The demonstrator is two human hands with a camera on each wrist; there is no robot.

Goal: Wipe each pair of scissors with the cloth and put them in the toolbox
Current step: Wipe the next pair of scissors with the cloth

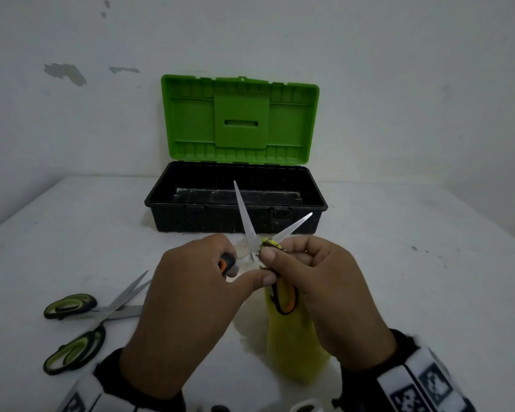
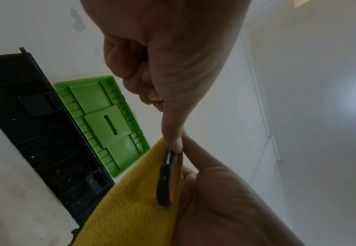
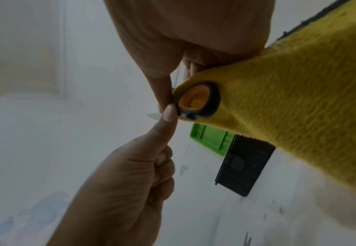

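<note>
Both hands (image 1: 191, 295) grip open orange-handled scissors (image 1: 252, 233) against yellow cloth (image 1: 292, 346).

So the white counter (image 1: 399, 278) is kinda scuffed, with a few small dark specks out on the right side. Sitting on it at the back, near the wall, is a black plastic toolbox with a bright green lid (image 1: 235, 200), lid flipped up and open. Down at the front left there are two pairs of steel scissors with black-and-lime-green handles (image 1: 81, 325) lying flat, blades crossing over each other, well apart from the box.
</note>
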